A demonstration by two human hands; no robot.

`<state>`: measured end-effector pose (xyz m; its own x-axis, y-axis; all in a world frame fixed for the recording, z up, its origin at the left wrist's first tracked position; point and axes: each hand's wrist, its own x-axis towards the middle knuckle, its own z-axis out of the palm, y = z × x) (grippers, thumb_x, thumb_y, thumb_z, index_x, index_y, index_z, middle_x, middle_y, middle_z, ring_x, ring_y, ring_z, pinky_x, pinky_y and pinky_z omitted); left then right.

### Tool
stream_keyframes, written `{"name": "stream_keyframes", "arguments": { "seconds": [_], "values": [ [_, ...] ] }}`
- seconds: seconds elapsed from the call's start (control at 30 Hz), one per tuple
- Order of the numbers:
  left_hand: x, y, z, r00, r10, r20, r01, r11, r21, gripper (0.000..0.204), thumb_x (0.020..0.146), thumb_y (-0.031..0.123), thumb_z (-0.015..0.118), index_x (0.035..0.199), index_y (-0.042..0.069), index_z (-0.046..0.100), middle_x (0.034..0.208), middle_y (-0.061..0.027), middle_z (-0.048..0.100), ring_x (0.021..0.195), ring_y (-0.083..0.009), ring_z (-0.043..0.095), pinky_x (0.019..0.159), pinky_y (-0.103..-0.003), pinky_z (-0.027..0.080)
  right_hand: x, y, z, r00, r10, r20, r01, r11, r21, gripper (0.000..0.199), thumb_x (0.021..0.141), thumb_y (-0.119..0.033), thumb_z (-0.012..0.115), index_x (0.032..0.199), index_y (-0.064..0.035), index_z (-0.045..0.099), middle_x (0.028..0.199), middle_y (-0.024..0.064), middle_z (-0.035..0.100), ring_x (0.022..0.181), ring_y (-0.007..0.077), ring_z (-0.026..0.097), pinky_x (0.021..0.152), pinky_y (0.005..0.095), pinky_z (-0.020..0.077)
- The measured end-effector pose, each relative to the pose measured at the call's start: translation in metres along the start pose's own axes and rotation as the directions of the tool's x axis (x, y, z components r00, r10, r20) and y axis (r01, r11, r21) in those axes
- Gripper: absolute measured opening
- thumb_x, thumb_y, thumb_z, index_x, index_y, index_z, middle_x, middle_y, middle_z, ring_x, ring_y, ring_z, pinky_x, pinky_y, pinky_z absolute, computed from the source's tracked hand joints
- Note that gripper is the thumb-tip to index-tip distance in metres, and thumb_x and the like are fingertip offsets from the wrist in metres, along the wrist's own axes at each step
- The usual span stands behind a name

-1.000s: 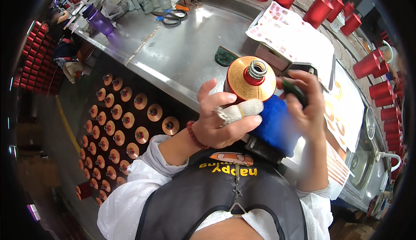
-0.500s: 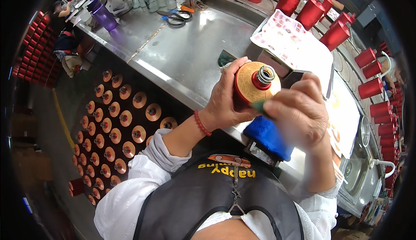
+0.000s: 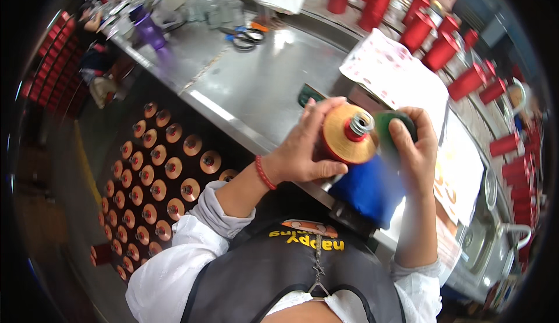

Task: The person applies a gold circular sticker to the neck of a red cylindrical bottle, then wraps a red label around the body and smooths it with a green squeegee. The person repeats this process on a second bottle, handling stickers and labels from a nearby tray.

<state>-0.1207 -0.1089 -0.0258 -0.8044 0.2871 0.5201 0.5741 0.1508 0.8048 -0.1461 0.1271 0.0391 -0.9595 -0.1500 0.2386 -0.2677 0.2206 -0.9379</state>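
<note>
My left hand (image 3: 303, 151) is wrapped around a red bottle with a gold shoulder (image 3: 343, 131) and an uncapped, threaded neck. The bottle leans so its mouth points up and to the right. Right beside it, my right hand (image 3: 420, 148) pinches a flat green pad (image 3: 384, 125) between thumb and fingers. The pad is at the bottle's right edge; motion blur hides whether they touch. Below both hands lies a blue cloth (image 3: 361, 192) at the edge of the metal table (image 3: 256, 78). A dark green piece (image 3: 307, 94) rests on the table behind my left hand.
Many gold-topped bottles (image 3: 148, 174) stand low on the left. Scissors (image 3: 247, 37) and a purple drinking bottle (image 3: 150, 32) are on the far table. Printed sheets (image 3: 396, 69) lie right of my hands, red bottles (image 3: 441, 52) line a conveyor beyond, and a sink (image 3: 480, 250) is at right.
My right hand has moved from in front of the bottle to its right side, turning the green pad so its broad face shows. The bottle, still in my left hand, has shifted slightly right and down.
</note>
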Motion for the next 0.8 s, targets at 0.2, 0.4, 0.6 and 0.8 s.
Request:
{"name": "stream_keyframes", "arguments": {
  "seconds": [0.2,0.4,0.6,0.8],
  "values": [
    [0.009,0.011,0.016,0.991,0.000,-0.132,0.012,0.996,0.090,0.097,0.076,0.045,0.081,0.146,0.000,0.031,0.139,-0.0231,0.042,0.130,-0.0366,0.045,0.111,-0.043,0.036,0.014,0.003,0.001,0.996,-0.094,0.011,0.093,0.993,0.067,0.021,0.094,-0.015,0.068,0.107,0.0003,0.062,0.092,0.0058,0.065,0.087,0.0139,0.060,0.081,0.0274,0.0487],
    [0.011,0.007,0.002,0.993,-0.103,0.062,0.118,0.929,-0.351,0.093,0.080,0.055,0.077,0.143,0.004,0.033,0.136,-0.0185,0.048,0.130,-0.0303,0.049,0.111,-0.040,0.037,0.035,0.006,-0.001,0.997,-0.066,0.032,0.070,0.990,-0.123,0.026,0.094,-0.016,0.065,0.110,0.0037,0.061,0.103,0.0083,0.062,0.094,0.0175,0.059,0.086,0.0285,0.0470],
    [0.009,0.016,0.011,0.992,0.040,-0.117,-0.035,0.998,0.047,0.095,0.083,0.052,0.076,0.148,0.003,0.027,0.139,-0.0208,0.045,0.130,-0.0350,0.047,0.112,-0.044,0.036,0.035,0.013,-0.003,0.998,-0.030,0.062,0.019,0.985,0.171,0.027,0.094,-0.014,0.065,0.113,0.0050,0.060,0.103,0.0073,0.063,0.096,0.0180,0.059,0.090,0.0297,0.0458],
    [0.013,0.012,0.022,0.985,-0.149,-0.088,0.115,0.943,-0.313,0.092,0.077,0.054,0.079,0.140,0.006,0.033,0.130,-0.0171,0.049,0.121,-0.0312,0.054,0.105,-0.039,0.043,0.041,0.020,-0.003,0.996,-0.082,0.026,0.082,0.996,0.026,0.021,0.097,-0.010,0.061,0.111,0.0053,0.061,0.103,0.0079,0.064,0.094,0.0179,0.059,0.086,0.0298,0.0476]
  ]
}}
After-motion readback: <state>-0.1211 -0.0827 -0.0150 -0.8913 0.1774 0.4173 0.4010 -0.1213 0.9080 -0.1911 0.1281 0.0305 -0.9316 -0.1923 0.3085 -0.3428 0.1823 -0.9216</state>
